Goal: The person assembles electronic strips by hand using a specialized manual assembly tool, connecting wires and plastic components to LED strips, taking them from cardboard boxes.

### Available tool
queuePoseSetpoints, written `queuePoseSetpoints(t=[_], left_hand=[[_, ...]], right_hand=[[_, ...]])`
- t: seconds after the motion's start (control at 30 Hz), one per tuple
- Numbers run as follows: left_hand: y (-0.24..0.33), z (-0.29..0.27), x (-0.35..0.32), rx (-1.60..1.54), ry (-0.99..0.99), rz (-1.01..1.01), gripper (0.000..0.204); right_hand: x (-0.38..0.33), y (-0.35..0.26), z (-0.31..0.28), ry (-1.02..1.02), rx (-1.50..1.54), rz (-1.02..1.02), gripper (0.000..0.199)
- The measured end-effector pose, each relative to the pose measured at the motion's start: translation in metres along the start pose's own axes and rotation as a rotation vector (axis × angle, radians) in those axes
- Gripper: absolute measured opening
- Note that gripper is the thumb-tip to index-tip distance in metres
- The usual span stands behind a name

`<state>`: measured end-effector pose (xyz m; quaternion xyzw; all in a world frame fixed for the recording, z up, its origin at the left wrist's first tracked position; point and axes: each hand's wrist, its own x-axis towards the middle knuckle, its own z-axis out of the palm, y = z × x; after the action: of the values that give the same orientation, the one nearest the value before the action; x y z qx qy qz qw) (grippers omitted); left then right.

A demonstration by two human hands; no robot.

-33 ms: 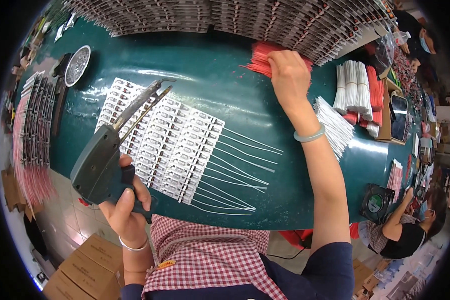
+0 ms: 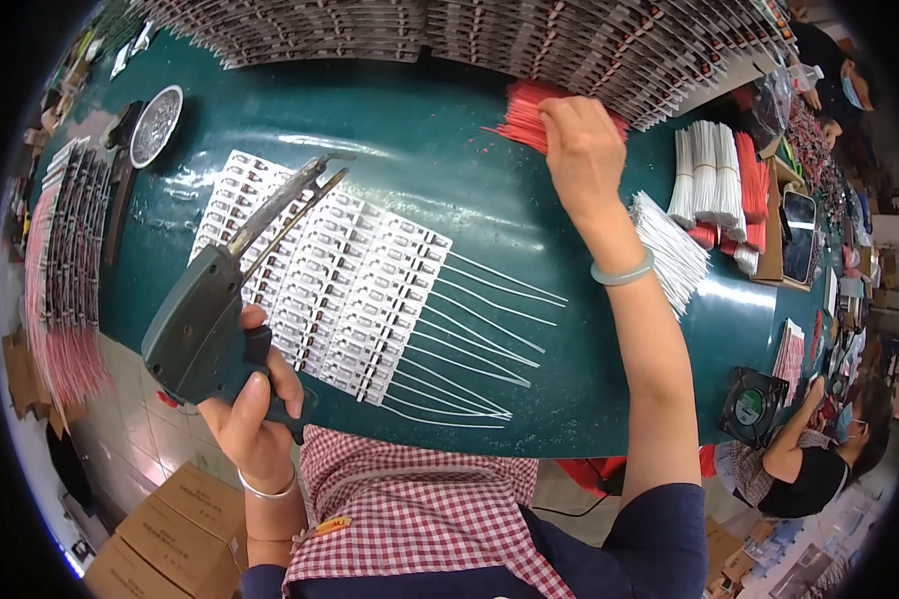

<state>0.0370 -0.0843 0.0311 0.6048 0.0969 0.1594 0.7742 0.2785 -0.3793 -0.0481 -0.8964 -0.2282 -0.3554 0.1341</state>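
My left hand [image 2: 254, 424] is wrapped round the handle of a dark green soldering gun [image 2: 192, 317]. Its metal tip and thin feed tube point up and to the right, above a sheet of white circuit boards [image 2: 370, 299]. Several white wires [image 2: 489, 334] run out from the right edge of that sheet across the table. At the far side, my right hand [image 2: 587, 150] has its fingers pinched together over a pile of red wires [image 2: 521, 118]. Whether a wire is between those fingertips is hidden. Loose white wires [image 2: 669, 255] lie beside my right wrist.
Stacked boards [image 2: 320, 35] line the table's far edge, and boards with pink wires [image 2: 70, 270] stand at the left. A metal bowl [image 2: 156, 127] sits far left. Bundled white wires [image 2: 709, 175] and a black fan [image 2: 754, 406] are at the right, near a seated co-worker [image 2: 819, 449].
My right hand has shifted slightly to the right over the red wires. A few of the white wires' free ends have moved a little. My left hand holds the soldering gun as before.
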Motion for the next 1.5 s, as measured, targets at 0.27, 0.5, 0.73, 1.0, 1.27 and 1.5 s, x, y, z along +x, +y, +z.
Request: queuePoseSetpoints(t=[0.27,0.5,0.73,1.0,1.27,1.5], left_hand=[[0.002,0.001,-0.003,-0.008,0.057,-0.068,0.061],[-0.001,0.002,-0.009,-0.047,-0.024,-0.171,0.068],[-0.013,-0.009,-0.022,0.002,-0.070,-0.231,0.059],[-0.032,-0.002,-0.036,0.587,-0.276,-0.134,0.038],[-0.030,0.018,-0.025,0.641,-0.272,0.010,0.026],[-0.031,0.022,-0.021,0.615,-0.306,-0.025,0.023]], right_hand=[[0.036,-0.066,-0.092,-0.289,-0.070,-0.365,0.013],[0.014,-0.101,-0.082,-0.816,-0.380,-0.499,0.003],[-0.008,-0.087,-0.089,-0.561,-0.038,-0.341,0.013],[-0.069,-0.102,-0.061,-0.234,0.373,-0.053,0.025],[-0.068,-0.106,-0.060,-0.228,0.389,-0.033,0.027],[-0.068,-0.106,-0.060,-0.221,0.379,-0.040,0.026]])
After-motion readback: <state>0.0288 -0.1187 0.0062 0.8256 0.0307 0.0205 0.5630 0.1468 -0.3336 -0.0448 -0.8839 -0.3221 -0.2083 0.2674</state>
